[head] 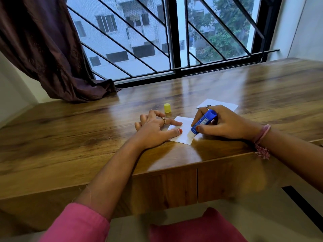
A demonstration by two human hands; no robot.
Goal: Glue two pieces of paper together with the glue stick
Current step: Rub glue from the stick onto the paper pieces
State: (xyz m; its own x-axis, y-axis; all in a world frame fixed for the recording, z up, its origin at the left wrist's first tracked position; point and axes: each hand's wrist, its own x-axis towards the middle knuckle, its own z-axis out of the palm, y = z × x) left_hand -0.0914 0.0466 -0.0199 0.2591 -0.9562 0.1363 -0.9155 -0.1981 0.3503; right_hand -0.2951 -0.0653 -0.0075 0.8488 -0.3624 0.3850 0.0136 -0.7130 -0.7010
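Note:
A small white paper (185, 127) lies flat near the front edge of the wooden table (87, 133). My left hand (153, 128) presses its left side down with straight index finger and thumb. My right hand (222, 123) grips a blue glue stick (202, 122), tilted, with its white tip touching the paper's near right part. A second white paper (222, 104) lies farther back, partly hidden behind my right hand. The yellow cap (167, 108) stands upright beyond my left hand.
A barred window (174, 41) runs along the table's far edge. A dark curtain (49, 49) hangs at the left, its end resting on the tabletop. The table's front edge with drawer fronts (174, 186) lies just below the paper.

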